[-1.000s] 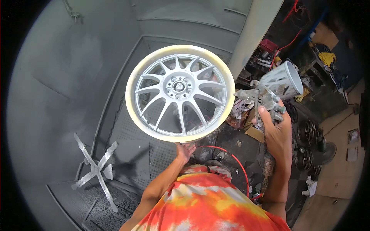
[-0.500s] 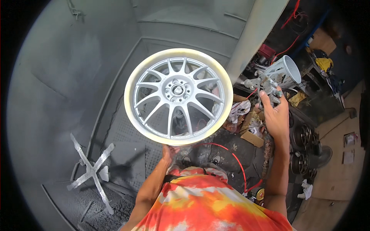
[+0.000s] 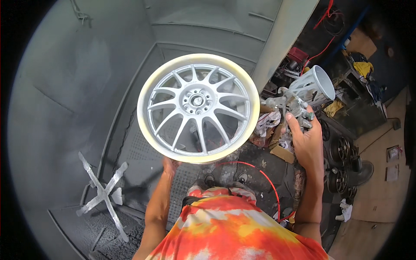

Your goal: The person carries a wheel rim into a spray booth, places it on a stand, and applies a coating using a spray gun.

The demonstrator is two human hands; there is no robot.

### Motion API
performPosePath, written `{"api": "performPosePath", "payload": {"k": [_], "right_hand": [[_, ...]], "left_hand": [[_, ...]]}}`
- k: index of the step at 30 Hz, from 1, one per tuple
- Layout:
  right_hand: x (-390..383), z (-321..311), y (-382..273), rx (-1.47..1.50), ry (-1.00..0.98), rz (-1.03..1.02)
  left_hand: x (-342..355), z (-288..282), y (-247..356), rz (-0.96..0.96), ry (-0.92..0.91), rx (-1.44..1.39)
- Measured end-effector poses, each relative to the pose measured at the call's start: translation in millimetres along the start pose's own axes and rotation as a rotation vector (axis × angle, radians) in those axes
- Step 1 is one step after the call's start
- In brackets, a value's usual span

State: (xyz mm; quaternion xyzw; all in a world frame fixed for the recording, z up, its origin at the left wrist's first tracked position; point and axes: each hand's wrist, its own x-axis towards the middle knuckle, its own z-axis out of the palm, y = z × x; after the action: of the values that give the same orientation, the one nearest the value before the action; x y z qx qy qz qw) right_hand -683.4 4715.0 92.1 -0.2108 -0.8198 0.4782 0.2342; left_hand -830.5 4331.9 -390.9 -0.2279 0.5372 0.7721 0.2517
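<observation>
A silver multi-spoke car wheel rim [image 3: 197, 100] with a pale yellow outer lip is raised in front of me, its face turned up. My left hand [image 3: 171, 165] is at the underside of its near edge; the lip hides most of the fingers, so I cannot tell how they close. Off the wheel's right side, my right hand [image 3: 308, 141] is closed round a paint-crusted spray gun [image 3: 298, 103]. The gun is apart from the wheel. Whatever bears the wheel from below is mostly hidden.
Grey booth walls [image 3: 82, 86] stand left and behind. A silver-coated cross-shaped stand [image 3: 103, 194] is at lower left. A red hose [image 3: 272, 186] curves across the floor. A pale bucket [image 3: 323, 82], an open carton [image 3: 281, 152] and several dark wheels [image 3: 339, 149] crowd the right.
The wheel has turned, its spokes now at different angles, and shifted slightly left. My left hand has moved left along its near edge. My right hand and the spray gun have dropped slightly.
</observation>
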Motion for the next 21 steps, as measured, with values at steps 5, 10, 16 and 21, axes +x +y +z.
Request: {"api": "performPosePath", "payload": {"k": [5, 10, 16, 21], "right_hand": [[1, 10, 8, -0.078, 0.104, -0.042], [3, 9, 9, -0.016, 0.077, -0.022], [-8, 7, -11, 0.029, 0.009, 0.078], [-15, 11, -22, 0.094, -0.025, 0.054]], "left_hand": [[-24, 11, -45, -0.080, 0.053, -0.126], [-67, 52, -89, -0.174, -0.056, -0.139], [-79, 87, -75, -0.209, -0.028, -0.218], [-56, 50, -56, -0.081, 0.043, -0.122]]}}
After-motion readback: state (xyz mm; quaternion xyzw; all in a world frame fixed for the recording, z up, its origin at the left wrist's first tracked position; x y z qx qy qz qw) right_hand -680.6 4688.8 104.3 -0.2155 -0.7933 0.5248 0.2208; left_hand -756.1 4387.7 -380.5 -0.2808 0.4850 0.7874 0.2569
